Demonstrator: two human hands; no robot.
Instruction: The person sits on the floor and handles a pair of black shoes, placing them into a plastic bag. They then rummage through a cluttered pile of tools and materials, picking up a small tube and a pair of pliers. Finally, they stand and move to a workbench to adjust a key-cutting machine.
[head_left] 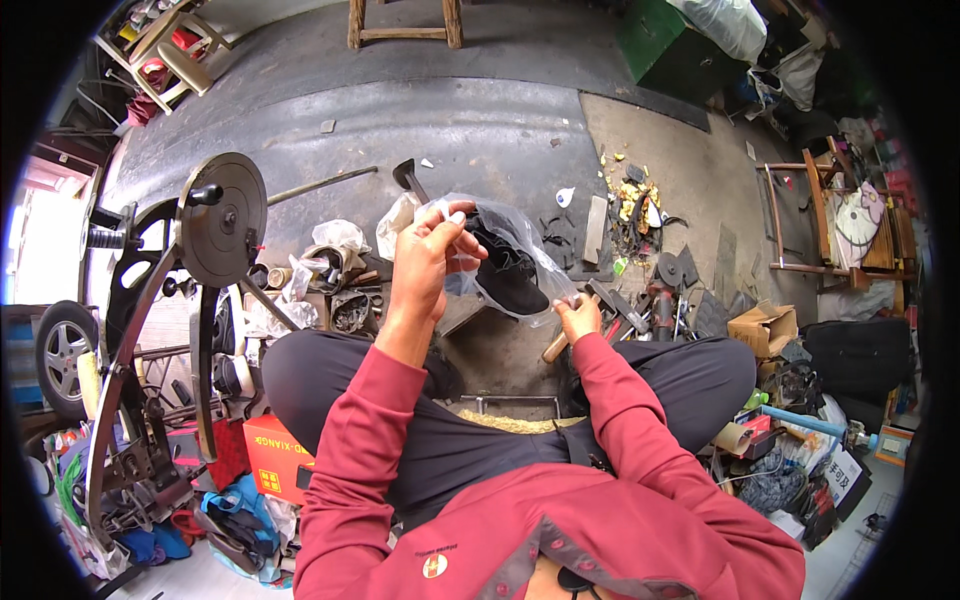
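Note:
Above my knees, a clear plastic bag [523, 236] is stretched between my two hands. Inside it lies a black thing [515, 287] that looks like a shoe, seen partly through the film. My left hand [432, 258] pinches the bag's upper left edge, with its fingertips raised. At the bag's lower right edge, my right hand [578, 318] has its fingers closed on the plastic. Just below the right hand, the wooden handle of a hammer [556, 347] shows.
To the left stands a black metal machine with a large wheel [222, 220]. Hand tools [622, 308] lie beyond my right knee, near a heap of scraps [640, 205]. A red box [277, 460] is by my left thigh, a cardboard box [763, 328] at the right.

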